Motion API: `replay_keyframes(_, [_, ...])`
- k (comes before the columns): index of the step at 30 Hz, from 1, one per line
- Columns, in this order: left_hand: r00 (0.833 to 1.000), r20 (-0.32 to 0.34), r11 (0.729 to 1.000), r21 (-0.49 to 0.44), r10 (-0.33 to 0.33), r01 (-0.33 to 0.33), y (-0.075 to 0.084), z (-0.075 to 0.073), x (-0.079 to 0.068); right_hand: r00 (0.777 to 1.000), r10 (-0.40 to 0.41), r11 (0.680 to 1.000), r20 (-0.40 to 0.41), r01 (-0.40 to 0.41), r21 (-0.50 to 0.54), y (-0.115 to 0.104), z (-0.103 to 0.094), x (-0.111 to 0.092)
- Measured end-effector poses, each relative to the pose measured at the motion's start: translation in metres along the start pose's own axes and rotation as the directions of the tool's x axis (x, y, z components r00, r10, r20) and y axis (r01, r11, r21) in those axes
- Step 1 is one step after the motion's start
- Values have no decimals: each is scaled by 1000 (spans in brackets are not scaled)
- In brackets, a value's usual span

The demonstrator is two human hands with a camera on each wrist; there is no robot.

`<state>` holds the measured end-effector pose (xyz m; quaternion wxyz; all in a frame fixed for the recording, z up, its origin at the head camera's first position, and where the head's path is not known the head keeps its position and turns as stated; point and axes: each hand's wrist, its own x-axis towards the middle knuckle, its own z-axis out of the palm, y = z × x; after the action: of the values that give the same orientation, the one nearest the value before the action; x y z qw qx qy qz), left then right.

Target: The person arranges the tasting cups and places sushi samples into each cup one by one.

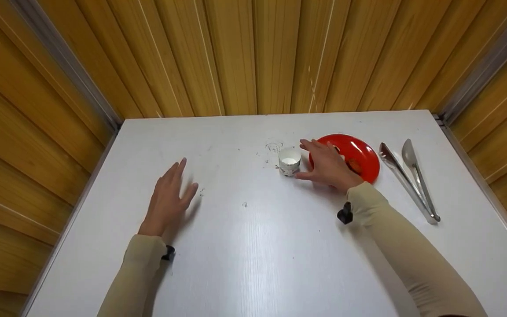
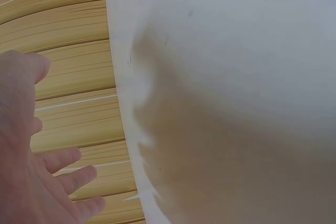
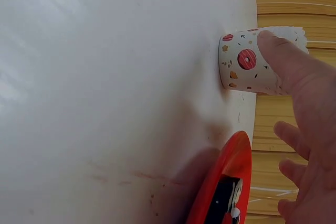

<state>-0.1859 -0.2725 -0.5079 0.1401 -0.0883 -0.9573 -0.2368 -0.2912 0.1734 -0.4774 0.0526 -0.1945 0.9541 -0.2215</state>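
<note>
A small white paper cup (image 1: 289, 163) stands upright on the table, its mouth upward. In the right wrist view its side shows a print of pink doughnuts (image 3: 247, 59). Just right of the cup is my right hand (image 1: 330, 166), thumb and fingers spread apart, partly over a red plate (image 1: 365, 152). The thumb (image 3: 278, 53) overlaps the cup in the right wrist view; whether it touches, I cannot tell. Items on the plate, one black and white (image 3: 224, 200), are partly hidden by the hand. My left hand (image 1: 167, 198) hovers over the table's left side, fingers extended, holding nothing.
Metal tongs (image 1: 412, 185) lie spread on the white table (image 1: 253, 246) right of the plate. Wood-patterned panels (image 1: 253, 57) rise behind the table and at both sides. Small dark marks dot the tabletop around the cup.
</note>
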Motion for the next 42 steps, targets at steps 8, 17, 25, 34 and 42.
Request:
replay_keyframes(8, [1000,-4,1000,-12,9,-9,2,0,1,1000,-25,998,-8,25,58,-9,8,5])
replay_keyframes(17, [1000,0,1000,-10,21,-21,3,-1,3,1000,0,998,6,-1,65,-15,15,10])
replay_keyframes(25, [995,-56,997,2,78,-78,8,2,8,1000,2,993,-25,1,118,-16,20,12])
replay_keyframes(34, [942,-216,965,17,257,-260,31,10,22,999,41,988,3,-41,150,-19,23,12])
replay_keyframes(42, [953,-108,958,-23,283,-287,73,19,41,1000,-5,970,-15,8,245,-21,27,12])
